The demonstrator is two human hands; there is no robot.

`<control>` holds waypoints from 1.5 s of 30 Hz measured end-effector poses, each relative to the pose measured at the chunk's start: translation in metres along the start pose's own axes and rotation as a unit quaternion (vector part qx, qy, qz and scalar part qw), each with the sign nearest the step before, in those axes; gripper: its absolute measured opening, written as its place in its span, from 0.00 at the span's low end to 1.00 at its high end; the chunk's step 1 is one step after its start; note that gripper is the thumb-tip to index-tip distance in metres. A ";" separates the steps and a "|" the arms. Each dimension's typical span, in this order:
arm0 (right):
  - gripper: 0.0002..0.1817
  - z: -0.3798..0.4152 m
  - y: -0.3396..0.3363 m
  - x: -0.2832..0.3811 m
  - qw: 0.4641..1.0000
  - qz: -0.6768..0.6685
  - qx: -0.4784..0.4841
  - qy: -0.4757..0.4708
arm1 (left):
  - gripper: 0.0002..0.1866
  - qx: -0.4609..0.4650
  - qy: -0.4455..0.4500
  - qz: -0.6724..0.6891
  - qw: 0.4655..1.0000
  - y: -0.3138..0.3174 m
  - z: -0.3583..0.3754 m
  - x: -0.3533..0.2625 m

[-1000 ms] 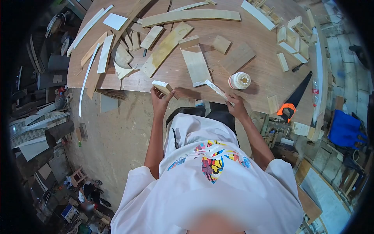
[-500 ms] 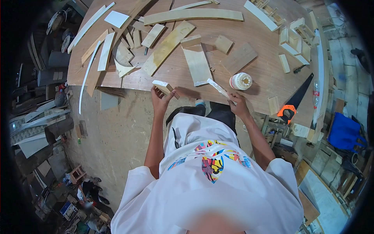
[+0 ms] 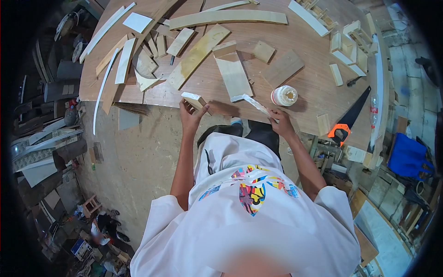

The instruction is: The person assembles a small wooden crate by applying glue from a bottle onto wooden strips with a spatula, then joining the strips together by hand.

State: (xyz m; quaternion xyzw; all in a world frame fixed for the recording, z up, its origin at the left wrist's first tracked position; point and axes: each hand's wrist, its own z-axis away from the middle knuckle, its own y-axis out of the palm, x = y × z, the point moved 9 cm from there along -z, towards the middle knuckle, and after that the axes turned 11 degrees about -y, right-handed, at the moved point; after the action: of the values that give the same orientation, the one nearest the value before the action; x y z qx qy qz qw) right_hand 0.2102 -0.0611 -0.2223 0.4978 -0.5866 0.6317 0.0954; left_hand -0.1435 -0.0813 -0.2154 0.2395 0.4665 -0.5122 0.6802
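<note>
My left hand [image 3: 188, 116] is closed on a small wooden block [image 3: 197, 101] whose upper edge is coated white. It is held just off the table's near edge. In my right hand [image 3: 282, 123] is a flat stick [image 3: 255, 105] smeared with white glue. The stick's tip meets the near end of a pale board [image 3: 234, 76], where a white strip of glue shows. Another wooden block [image 3: 224, 48] stands across that board's far end. Right of the stick is an uncapped white jar [image 3: 284, 96], its rim crusted with glue.
Wooden offcuts and a long stained board [image 3: 200, 55] lie across the table [image 3: 318, 94]. A handsaw with an orange handle [image 3: 340, 133] rests at the right edge, near a plastic bottle [image 3: 374, 111]. Small wooden frames [image 3: 348, 48] stand at the far right.
The glue stick's tip has shifted slightly left and down, onto the near end of the pale board. My left hand has barely moved, tilting the block slightly.
</note>
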 end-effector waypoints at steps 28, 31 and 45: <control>0.21 0.004 0.009 -0.005 0.998 -0.026 -0.031 0.037 | 0.48 -0.018 0.009 0.008 1.000 -0.002 0.008 0.006; 0.21 0.010 0.003 -0.011 0.999 0.021 -0.011 0.037 | 0.48 -0.012 0.008 0.010 1.000 -0.001 0.008 0.006; 0.23 0.017 0.003 -0.018 0.998 0.009 -0.003 0.061 | 0.48 -0.022 0.004 0.007 1.000 0.001 0.010 0.005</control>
State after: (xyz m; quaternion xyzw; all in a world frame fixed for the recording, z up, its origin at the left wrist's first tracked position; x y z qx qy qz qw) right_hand 0.2255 -0.0684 -0.2405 0.4532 -0.5859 0.6596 0.1271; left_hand -0.1381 -0.0911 -0.2154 0.2295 0.4784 -0.4959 0.6875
